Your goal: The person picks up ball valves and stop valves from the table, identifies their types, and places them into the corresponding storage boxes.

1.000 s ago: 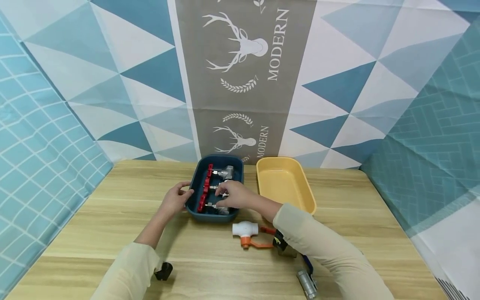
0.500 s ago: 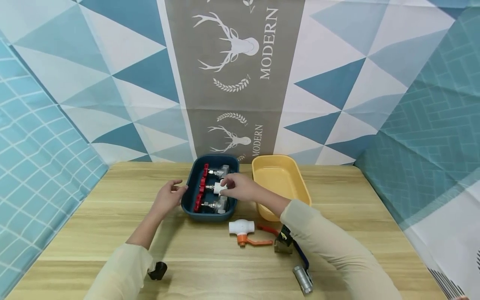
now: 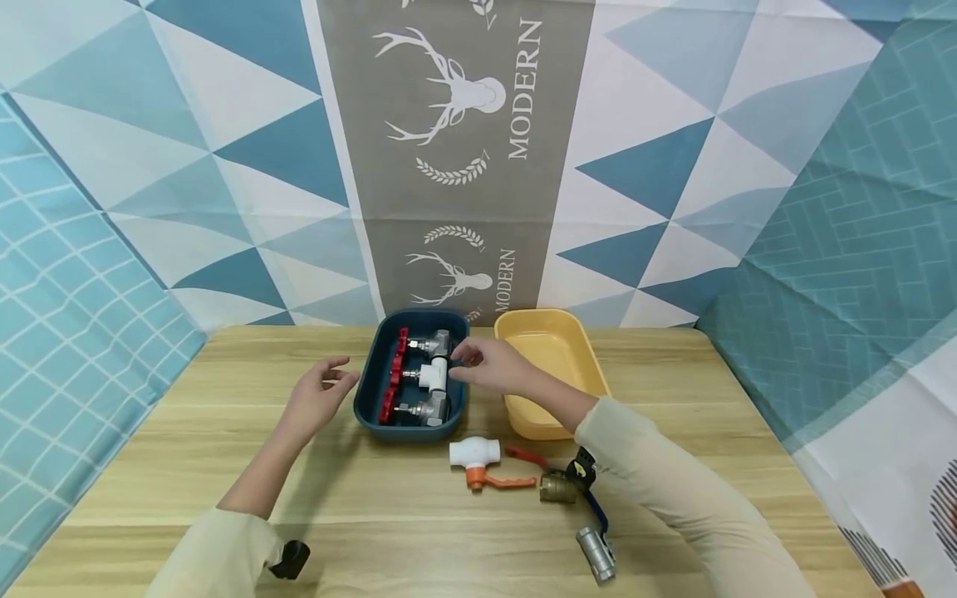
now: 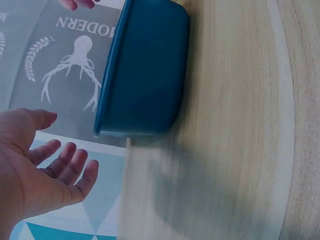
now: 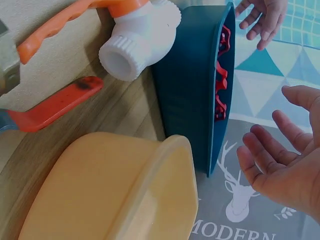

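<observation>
Seeing wood bench [image 3: 224,465] centre frame, triangle-print backdrop behind. Blue tray [image 3: 370,407] mid-frame holds valves [image 3: 422,378]. Since earlier frame, my left grip [image 3: 314,399] and right grip [image 3: 489,365] lifted off, both spread, empty.

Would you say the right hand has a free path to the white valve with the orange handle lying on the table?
Probably yes: the right hand is empty above the blue tray, and the white valve lies uncovered just in front of it.
</observation>
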`<state>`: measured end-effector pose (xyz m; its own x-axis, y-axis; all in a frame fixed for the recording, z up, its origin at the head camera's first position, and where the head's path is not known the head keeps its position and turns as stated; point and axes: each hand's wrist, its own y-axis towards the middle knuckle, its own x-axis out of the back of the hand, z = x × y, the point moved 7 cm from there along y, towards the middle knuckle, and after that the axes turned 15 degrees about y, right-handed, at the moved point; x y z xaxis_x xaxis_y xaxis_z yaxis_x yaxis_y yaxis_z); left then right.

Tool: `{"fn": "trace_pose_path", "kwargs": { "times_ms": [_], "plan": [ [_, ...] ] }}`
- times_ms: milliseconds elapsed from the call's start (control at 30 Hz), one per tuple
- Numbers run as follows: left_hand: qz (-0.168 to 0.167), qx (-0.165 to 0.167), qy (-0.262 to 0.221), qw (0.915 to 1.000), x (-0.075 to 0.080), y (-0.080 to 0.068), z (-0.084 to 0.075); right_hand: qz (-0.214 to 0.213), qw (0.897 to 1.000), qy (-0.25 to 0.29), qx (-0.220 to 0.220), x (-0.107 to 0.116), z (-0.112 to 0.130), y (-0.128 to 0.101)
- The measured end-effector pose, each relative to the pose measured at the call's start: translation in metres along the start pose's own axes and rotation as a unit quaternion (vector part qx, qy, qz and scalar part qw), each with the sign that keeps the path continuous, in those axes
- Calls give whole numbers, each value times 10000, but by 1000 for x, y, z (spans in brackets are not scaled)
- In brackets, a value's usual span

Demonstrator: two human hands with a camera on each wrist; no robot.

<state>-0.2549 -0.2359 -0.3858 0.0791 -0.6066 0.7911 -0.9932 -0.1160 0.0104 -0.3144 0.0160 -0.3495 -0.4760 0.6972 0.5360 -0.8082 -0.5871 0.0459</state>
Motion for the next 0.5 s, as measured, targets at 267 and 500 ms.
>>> {"fn": "trace_pose_path", "kwargs": {
  "times_ms": [267,500],
  "plan": [
    [-61,-200,-60,9998,-1,-8,-16,-190,9997,137,-29,15,-7,-11],
    [-54,-344,-85,9994,-4,-14,-30,-353,9993,115,25,29,-10,-21]
  ]
}}
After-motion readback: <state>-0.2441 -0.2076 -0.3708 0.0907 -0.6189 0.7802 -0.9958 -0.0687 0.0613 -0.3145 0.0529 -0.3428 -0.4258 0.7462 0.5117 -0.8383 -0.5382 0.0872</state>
